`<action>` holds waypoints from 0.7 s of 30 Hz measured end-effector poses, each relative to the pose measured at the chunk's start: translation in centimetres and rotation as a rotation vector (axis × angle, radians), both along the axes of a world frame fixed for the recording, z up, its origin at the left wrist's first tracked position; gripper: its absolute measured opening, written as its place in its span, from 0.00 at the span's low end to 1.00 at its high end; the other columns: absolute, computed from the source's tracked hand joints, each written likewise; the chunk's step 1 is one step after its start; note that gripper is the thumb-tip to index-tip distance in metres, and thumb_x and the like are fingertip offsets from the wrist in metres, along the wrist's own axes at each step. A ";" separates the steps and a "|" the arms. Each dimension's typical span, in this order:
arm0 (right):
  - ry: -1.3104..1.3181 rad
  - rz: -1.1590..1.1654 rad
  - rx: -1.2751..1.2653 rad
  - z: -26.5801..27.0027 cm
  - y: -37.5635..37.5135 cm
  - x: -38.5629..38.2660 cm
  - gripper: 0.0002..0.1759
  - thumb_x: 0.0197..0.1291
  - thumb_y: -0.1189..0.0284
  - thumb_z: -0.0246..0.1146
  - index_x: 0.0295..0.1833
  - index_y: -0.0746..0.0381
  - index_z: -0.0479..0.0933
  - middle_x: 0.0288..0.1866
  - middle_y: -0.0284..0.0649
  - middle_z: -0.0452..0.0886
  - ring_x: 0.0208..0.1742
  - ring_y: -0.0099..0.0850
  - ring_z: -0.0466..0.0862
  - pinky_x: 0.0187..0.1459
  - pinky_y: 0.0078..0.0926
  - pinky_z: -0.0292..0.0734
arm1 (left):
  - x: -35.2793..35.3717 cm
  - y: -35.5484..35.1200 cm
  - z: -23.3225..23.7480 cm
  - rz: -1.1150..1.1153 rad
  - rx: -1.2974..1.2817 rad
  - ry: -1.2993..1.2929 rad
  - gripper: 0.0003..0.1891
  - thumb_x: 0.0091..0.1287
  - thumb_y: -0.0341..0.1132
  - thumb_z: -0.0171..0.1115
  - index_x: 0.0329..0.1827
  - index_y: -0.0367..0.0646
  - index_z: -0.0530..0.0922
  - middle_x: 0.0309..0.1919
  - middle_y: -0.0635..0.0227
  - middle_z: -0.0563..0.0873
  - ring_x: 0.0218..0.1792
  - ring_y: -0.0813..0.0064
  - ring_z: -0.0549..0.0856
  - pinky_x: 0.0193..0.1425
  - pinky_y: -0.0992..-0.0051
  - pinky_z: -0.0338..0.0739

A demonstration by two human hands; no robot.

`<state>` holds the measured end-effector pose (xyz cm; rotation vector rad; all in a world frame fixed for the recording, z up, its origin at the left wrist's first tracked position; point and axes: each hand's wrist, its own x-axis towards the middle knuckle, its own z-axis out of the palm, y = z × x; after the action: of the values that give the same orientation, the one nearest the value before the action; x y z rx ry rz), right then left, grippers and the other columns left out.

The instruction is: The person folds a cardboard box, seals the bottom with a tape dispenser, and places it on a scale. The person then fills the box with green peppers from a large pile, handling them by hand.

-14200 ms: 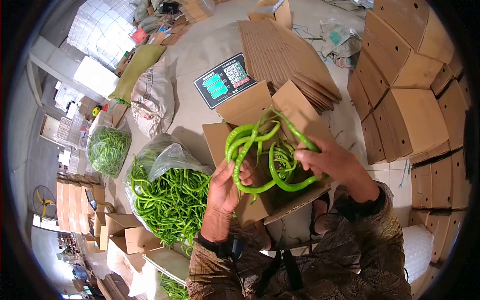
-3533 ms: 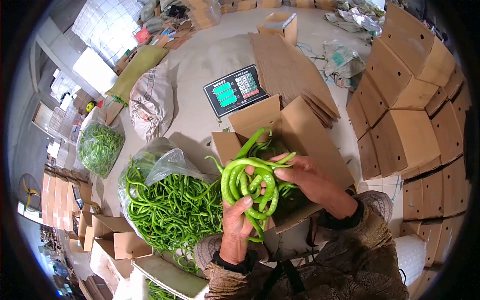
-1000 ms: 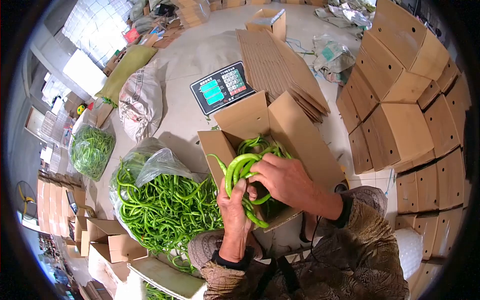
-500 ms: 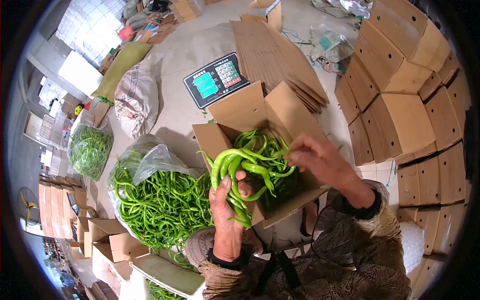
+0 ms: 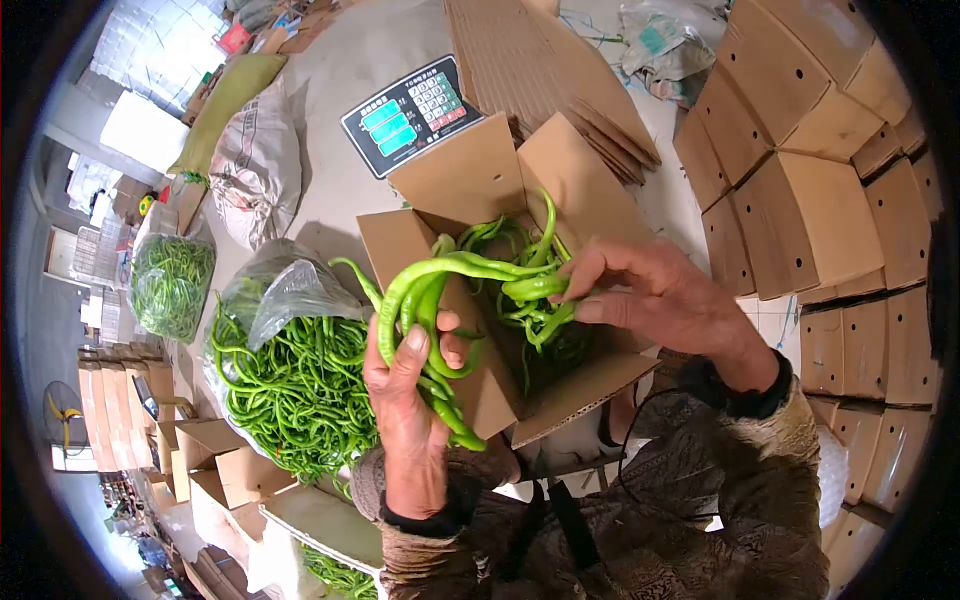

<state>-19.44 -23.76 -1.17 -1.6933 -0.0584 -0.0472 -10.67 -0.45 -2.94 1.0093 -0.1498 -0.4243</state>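
Observation:
My left hand [image 5: 402,400] is closed around a bunch of long green chili peppers [image 5: 404,285], held beside the left wall of an open cardboard box [image 5: 466,170]. Above the box, my right hand [image 5: 670,300] has its thumb and fingers closed on a green chili pepper [image 5: 534,289]. The tips of the left-hand bunch reach toward the right fingers. More green peppers [image 5: 548,235] lie inside the box. Left of it, a clear plastic bag [image 5: 290,325] lies open around a big heap of peppers [image 5: 295,400].
A digital scale [image 5: 405,115] with lit displays stands behind the box, near flattened cardboard sheets [image 5: 545,70]. Stacked cartons [image 5: 800,210] line the right side. A white sack [image 5: 258,165] and another bag of peppers [image 5: 172,285] stand at left.
My left hand has moved left and slightly up with its bunch. My right hand, loosely poised before, now grips a pepper. The view has shifted, so the scale and box appear farther up-left.

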 end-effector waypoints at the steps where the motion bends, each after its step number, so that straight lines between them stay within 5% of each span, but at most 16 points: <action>1: -0.002 0.022 -0.046 0.2 -0.5 0.1 0.09 0.58 0.70 0.66 0.41 0.63 0.76 0.37 0.42 0.81 0.39 0.37 0.82 0.43 0.31 0.75 | -0.1 -0.3 0.9 -0.002 0.071 -0.068 0.18 0.67 0.31 0.62 0.58 0.35 0.72 0.39 0.58 0.84 0.30 0.75 0.79 0.37 0.78 0.75; 7: -0.288 -0.019 -0.401 0.3 0.8 0.8 0.06 0.58 0.73 0.63 0.38 0.64 0.76 0.35 0.44 0.80 0.39 0.46 0.81 0.43 0.41 0.75 | 0.4 -3.1 0.9 0.006 0.400 -0.221 0.16 0.68 0.30 0.61 0.56 0.35 0.74 0.42 0.62 0.84 0.36 0.78 0.81 0.44 0.78 0.76; 12: -0.092 -0.077 -0.689 -2.0 -1.6 -0.5 0.05 0.58 0.73 0.63 0.36 0.63 0.77 0.31 0.43 0.80 0.38 0.43 0.82 0.40 0.39 0.75 | 0.1 -2.8 -3.1 -0.278 0.773 -0.512 0.25 0.63 0.29 0.68 0.63 0.34 0.71 0.50 0.63 0.82 0.52 0.78 0.79 0.57 0.77 0.73; 13: -0.063 -0.069 -0.687 -2.0 -2.2 -0.4 0.05 0.58 0.72 0.63 0.37 0.64 0.77 0.30 0.43 0.80 0.36 0.41 0.83 0.39 0.37 0.76 | -0.6 -2.6 -3.7 -0.240 0.740 -0.355 0.29 0.62 0.29 0.69 0.66 0.34 0.69 0.51 0.65 0.81 0.51 0.78 0.78 0.58 0.76 0.72; 17: 0.209 -0.092 -0.127 -0.9 -0.7 -0.6 0.08 0.63 0.70 0.61 0.39 0.64 0.78 0.29 0.41 0.82 0.31 0.26 0.84 0.34 0.26 0.78 | -2.0 -1.2 -1.5 -0.239 0.368 0.012 0.31 0.62 0.27 0.68 0.69 0.39 0.68 0.50 0.69 0.81 0.46 0.80 0.77 0.55 0.77 0.73; 20: 0.273 0.025 0.122 -2.0 2.7 -0.3 0.10 0.66 0.68 0.60 0.43 0.64 0.78 0.29 0.39 0.83 0.30 0.21 0.83 0.32 0.21 0.78 | -4.0 -1.6 1.3 -0.322 0.456 -0.026 0.18 0.64 0.27 0.67 0.58 0.39 0.79 0.42 0.70 0.83 0.35 0.82 0.79 0.41 0.83 0.76; 21: 0.295 0.067 0.189 -2.2 3.6 -0.4 0.10 0.66 0.68 0.60 0.45 0.64 0.78 0.29 0.38 0.83 0.30 0.21 0.83 0.32 0.21 0.78 | -4.5 -1.8 0.7 -0.190 0.395 -0.146 0.12 0.66 0.27 0.65 0.52 0.38 0.82 0.38 0.68 0.83 0.27 0.83 0.78 0.33 0.84 0.75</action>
<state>-19.86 -20.20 -3.37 -1.4926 0.1071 0.2403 -15.13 -2.23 -2.22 1.4224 -0.3025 -0.5671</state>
